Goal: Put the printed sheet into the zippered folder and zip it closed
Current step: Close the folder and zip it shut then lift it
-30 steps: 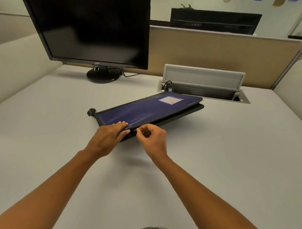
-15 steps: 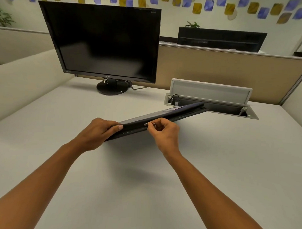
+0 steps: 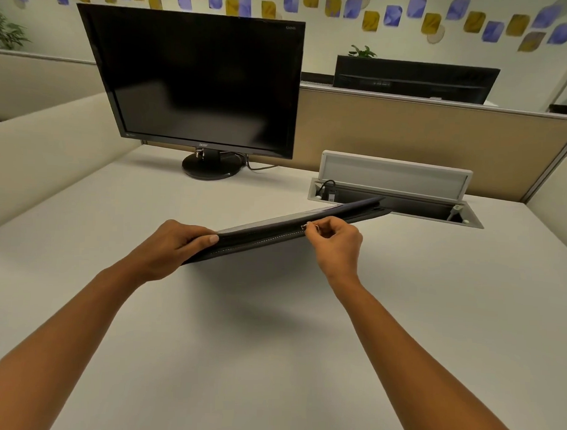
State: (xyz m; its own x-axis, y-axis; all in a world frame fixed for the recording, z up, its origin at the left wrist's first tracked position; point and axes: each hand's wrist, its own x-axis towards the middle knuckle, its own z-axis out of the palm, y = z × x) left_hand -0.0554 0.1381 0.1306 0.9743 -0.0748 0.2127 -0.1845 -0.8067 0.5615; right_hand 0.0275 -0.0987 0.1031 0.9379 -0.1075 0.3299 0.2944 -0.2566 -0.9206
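The folder is held edge-on above the bench, just in front of the monitor and a little to its right, with its far end reaching toward the open cable box set into the bench right of the monitor. The left hand has its grip closed around the folder's near corner, thumb on top. The right hand has a narrow grip, pinched on the zipper pull partway along the edge that faces the person.

What could go wrong from here, as I judge it: the zipper looks closed from the left hand up to the pull, with the stretch toward the cable box not yet done. If the left hand slackens, the edge could buckle and the pull could jam. If the sheet sits close to the teeth, a corner could get caught and torn. The pinch on such a small pull could also slip. And the folder's far end hangs close over the cable box, so a hard tug could knock it against the raised lid or the plug inside.

As for what is in the folder, the printed sheet is nowhere in view; it may be inside, but the edge-on angle hides the contents. The cable box holds a dark plugged-in cable at its left end and a pale connector at its right.
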